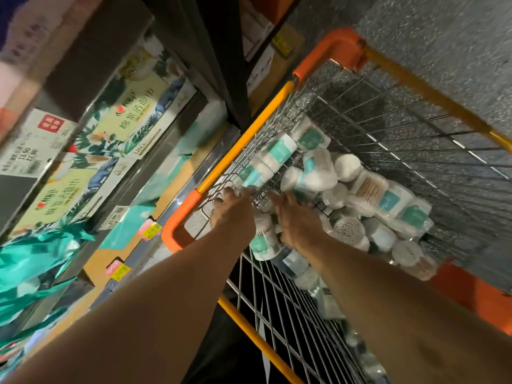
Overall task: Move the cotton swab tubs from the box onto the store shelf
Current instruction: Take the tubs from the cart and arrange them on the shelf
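Several cotton swab tubs (318,173), clear with white swabs and teal labels, lie piled in a wire cart (415,128) with an orange and yellow frame. Many are shrink-wrapped in packs. Both my arms reach into the cart's near-left corner. My left hand (232,210) is by the wire wall, its fingers bent down among the tubs with the tips hidden. My right hand (296,223) has its fingers stretched out straight over the pile. A wrapped tub pack (263,242) sits between my two wrists, touching both. The store shelf (155,167) stands to the left of the cart.
The shelf holds boxes of cotton face towels (133,115) and teal packets (30,261), with yellow and pink price tags (151,231) along its edge. A dark upright post (221,65) rises beside the cart. Grey speckled floor (443,37) lies beyond the cart.
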